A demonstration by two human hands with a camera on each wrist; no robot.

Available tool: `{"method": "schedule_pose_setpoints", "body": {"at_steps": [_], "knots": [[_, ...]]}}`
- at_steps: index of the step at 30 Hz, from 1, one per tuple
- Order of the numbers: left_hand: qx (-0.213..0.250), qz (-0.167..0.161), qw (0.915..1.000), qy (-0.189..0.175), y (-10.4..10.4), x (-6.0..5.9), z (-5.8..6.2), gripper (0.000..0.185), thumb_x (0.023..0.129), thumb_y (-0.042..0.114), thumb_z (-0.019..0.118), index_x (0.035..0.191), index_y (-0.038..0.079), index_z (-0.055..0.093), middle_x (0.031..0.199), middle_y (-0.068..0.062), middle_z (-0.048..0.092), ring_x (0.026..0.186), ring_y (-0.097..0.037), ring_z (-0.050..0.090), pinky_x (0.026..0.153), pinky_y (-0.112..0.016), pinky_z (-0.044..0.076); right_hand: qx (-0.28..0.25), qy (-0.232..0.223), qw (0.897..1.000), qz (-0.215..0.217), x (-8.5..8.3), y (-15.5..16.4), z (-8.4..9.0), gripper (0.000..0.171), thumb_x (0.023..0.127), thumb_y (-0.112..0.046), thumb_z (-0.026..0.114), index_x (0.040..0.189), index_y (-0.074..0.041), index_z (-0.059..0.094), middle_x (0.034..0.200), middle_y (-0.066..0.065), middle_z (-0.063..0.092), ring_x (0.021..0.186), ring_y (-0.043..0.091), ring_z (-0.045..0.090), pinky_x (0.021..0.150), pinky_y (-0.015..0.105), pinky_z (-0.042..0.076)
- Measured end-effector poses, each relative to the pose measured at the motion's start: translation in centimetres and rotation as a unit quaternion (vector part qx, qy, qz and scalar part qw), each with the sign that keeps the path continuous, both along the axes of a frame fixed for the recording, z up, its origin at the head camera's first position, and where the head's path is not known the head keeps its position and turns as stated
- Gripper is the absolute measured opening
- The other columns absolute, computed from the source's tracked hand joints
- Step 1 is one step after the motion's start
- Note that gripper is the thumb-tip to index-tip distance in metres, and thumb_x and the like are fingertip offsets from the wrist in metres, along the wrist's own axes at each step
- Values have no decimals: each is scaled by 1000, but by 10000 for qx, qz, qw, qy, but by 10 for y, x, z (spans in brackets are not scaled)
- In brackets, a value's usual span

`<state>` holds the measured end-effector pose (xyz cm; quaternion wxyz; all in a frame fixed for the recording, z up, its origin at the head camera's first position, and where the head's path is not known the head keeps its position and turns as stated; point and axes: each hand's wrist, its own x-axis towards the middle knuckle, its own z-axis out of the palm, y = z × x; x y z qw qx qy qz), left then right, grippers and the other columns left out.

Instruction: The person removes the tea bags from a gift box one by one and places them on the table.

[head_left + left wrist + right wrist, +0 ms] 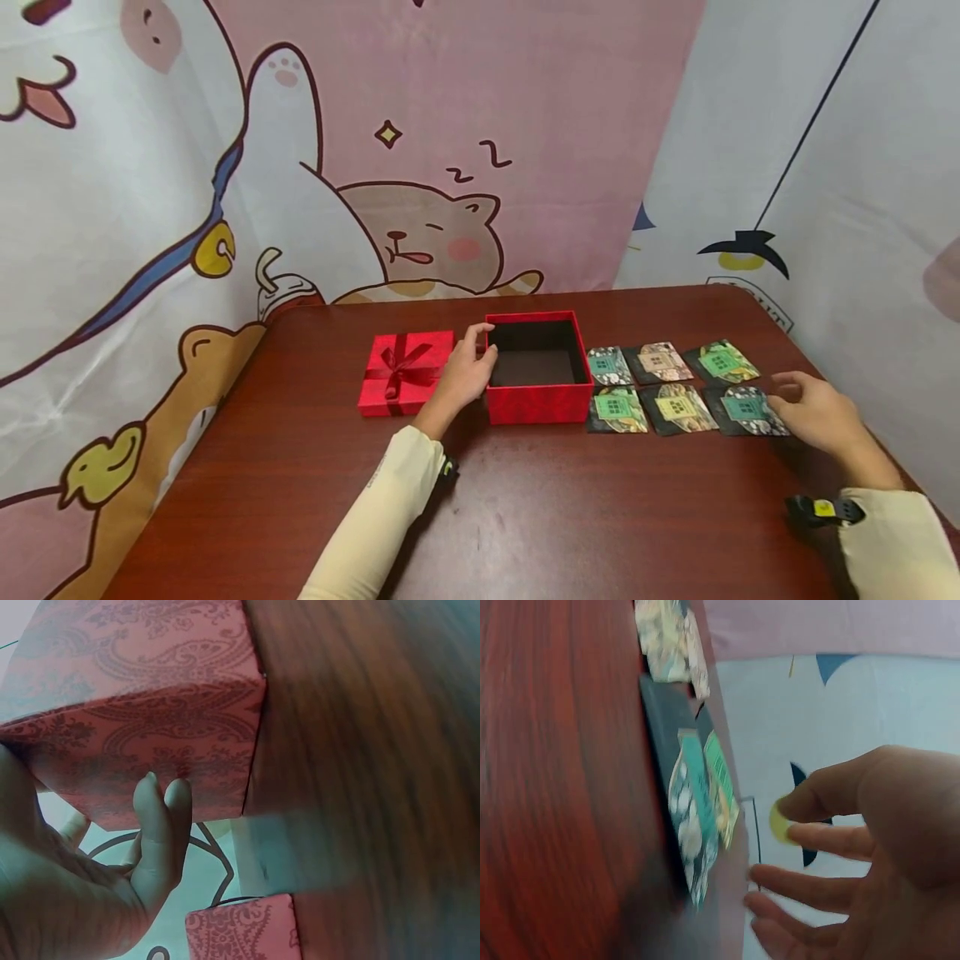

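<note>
The red box (538,371) sits open and empty on the table, with the left hand (467,373) resting against its left wall; the thumb hooks over the rim and the fingers (159,817) lie fairly straight against the patterned side, steadying it rather than gripping. Just left of that hand lies the box's lid (405,372), red with a tied ribbon bow, flat on the table.

The right hand (813,410) hovers with fingers spread and relaxed, holding nothing, its fingertips just at the right edge of the nearest card (750,408). That card is the near-right one of six illustrated cards (673,385), each showing a small house, laid in two rows of three between the right hand and the box.

The cards lie flat and thin on a smooth surface, so a pinch from above may well slide the near card rather than lift it, or nudge its neighbours out of their rows. The box looks light; a push from the left hand could skate it into the closest cards.

The table (540,517) is dark reddish wood, polished, with rounded corners. Behind it hangs a cloth backdrop (420,167) printed with a sleeping cartoon cat, pink in the middle and pale to the right.
</note>
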<state>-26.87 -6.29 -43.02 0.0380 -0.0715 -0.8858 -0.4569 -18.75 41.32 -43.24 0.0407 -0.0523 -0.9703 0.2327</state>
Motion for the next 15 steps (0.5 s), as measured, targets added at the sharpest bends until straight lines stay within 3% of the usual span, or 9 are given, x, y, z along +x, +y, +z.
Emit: {"method": "schedule_pose_setpoints", "body": {"at_steps": [7, 15], "knots": [[-283, -29, 9996, 38, -2, -3, 4, 39, 100, 25, 52, 138, 24, 48, 121, -13, 60, 113, -27, 58, 95, -50, 44, -294, 728, 9969, 35, -11, -33, 8, 47, 93, -12, 58, 131, 12, 46, 123, 40, 52, 99, 52, 56, 72, 59, 43], [-1134, -3, 9935, -42, -4, -3, 13, 40, 99, 35, 50, 138, 29, 47, 114, -6, 63, 103, -24, 62, 83, -51, 48, -400, 680, 9962, 358, -24, -69, 18, 50, 94, -12, 57, 135, 13, 44, 129, 40, 49, 107, 57, 54, 76, 63, 46]]}}
